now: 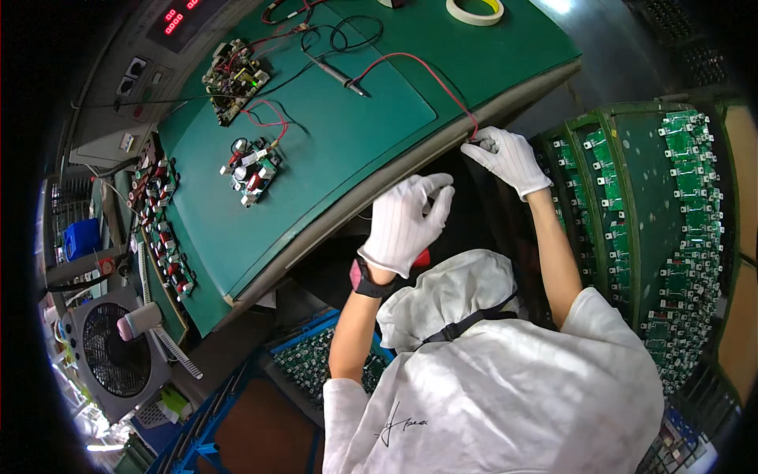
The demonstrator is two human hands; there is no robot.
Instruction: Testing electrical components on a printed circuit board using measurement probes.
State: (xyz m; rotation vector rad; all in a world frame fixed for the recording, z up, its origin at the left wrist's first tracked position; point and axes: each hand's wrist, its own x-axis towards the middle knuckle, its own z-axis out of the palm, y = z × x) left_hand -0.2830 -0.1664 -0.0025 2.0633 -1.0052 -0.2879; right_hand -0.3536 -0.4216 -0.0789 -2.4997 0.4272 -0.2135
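My right hand [508, 158], in a white glove, pinches the end of a red wire [430, 73] at the rim of the green bench mat [347, 134]. The wire runs back across the mat to a black probe [335, 73]. My left hand [407, 221], also gloved and with a dark wristband, hovers below the bench edge with its back to the camera. Its fingers curl upward, and a small red thing [424, 258] shows under the palm; whether the hand grips it is hidden. A white hood and white garment [505, 379] fill the lower middle.
Two circuit boards [237, 75] [253, 167] lie on the mat, with a row of boards [162, 229] along its left edge. A tape roll [475, 9] sits at the top. Racks of green boards [679, 237] stand right, a blue crate [316, 355] and a fan [114, 351] lower left.
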